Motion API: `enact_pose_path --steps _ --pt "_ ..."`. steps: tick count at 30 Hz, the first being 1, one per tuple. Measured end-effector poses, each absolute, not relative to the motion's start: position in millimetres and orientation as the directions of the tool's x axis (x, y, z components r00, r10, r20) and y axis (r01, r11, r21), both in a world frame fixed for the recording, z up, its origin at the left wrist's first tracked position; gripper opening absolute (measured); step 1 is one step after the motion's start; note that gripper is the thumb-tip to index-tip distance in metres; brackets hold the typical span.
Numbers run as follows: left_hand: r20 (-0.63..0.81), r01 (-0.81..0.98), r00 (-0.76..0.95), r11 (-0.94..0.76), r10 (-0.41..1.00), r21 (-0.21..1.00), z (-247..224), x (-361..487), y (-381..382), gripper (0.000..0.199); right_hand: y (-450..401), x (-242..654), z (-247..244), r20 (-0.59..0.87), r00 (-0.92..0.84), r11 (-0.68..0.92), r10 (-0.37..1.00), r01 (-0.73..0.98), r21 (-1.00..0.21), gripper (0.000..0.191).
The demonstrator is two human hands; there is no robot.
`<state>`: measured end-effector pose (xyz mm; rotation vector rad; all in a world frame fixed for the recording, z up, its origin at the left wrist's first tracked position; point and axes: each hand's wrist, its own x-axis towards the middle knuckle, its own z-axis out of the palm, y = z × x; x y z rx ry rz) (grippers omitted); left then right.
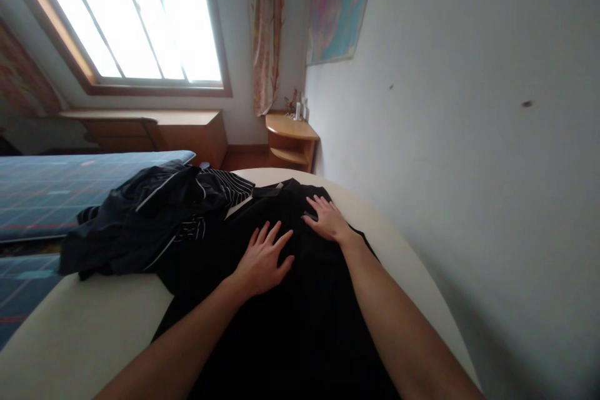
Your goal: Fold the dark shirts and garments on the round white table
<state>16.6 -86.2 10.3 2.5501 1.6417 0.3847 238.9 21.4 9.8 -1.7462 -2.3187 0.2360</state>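
A black garment [290, 325] lies spread over a pale, round-edged table [107, 325]. My left hand [266, 257] rests on the middle of the cloth, palm down with its fingers spread. Further up and to the right, my right hand [327, 219] lies flat near the garment's upper edge, its fingers apart too. Neither hand grips the fabric. Left of my hands, a crumpled dark garment with white piping and striped parts [154, 219] is heaped across the table's edge and partly overlaps the black one.
A blue plaid bed or mattress [42, 194] borders the table on the left. The white wall [469, 137] stands close on the right. Beyond the table are a wooden corner shelf [290, 127] with small items, a long wooden desk [187, 117] and a bright window [135, 12].
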Motion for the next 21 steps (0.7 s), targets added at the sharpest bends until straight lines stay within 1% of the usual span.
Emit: enact_pose_path --steps 2,6,9,12,15,17,19,21 --pt "0.189 0.885 0.385 -0.419 0.903 0.202 12.2 16.6 -86.8 0.06 23.8 241.1 9.5 0.07 -0.214 0.225 0.974 0.939 -0.26 0.076" --pt "0.257 0.907 0.323 -0.375 0.911 0.19 14.3 15.5 -87.1 0.055 32.4 247.4 11.9 0.012 -0.16 0.158 0.987 0.956 -0.246 0.075" --pt "0.238 0.92 0.303 -0.349 0.923 0.18 11.5 14.8 -87.0 0.057 37.2 249.8 13.6 -0.017 -0.114 0.106 0.993 0.965 -0.24 0.076" --pt "0.226 0.916 0.316 -0.358 0.922 0.182 9.4 15.9 -87.1 0.058 36.7 250.0 12.9 0.02 -0.086 0.088 0.996 0.966 -0.243 0.075" --pt "0.272 0.924 0.292 -0.344 0.917 0.169 14.3 16.8 -85.9 0.051 32.3 251.4 10.6 0.078 -0.124 0.14 0.989 0.954 -0.263 0.071" --pt "0.335 0.95 0.231 -0.286 0.914 0.127 22.1 14.3 -83.1 0.048 29.1 253.0 9.5 0.116 -0.183 0.209 0.976 0.936 -0.282 0.067" --pt "0.385 0.983 0.125 -0.167 0.914 0.076 32.1 7.3 -77.9 0.051 26.6 253.9 9.1 0.147 -0.233 0.267 0.961 0.917 -0.297 0.063" --pt "0.361 0.998 -0.005 -0.017 0.933 0.058 41.8 -3.4 -70.8 0.056 25.2 253.3 9.6 0.136 -0.243 0.274 0.96 0.915 -0.298 0.064"
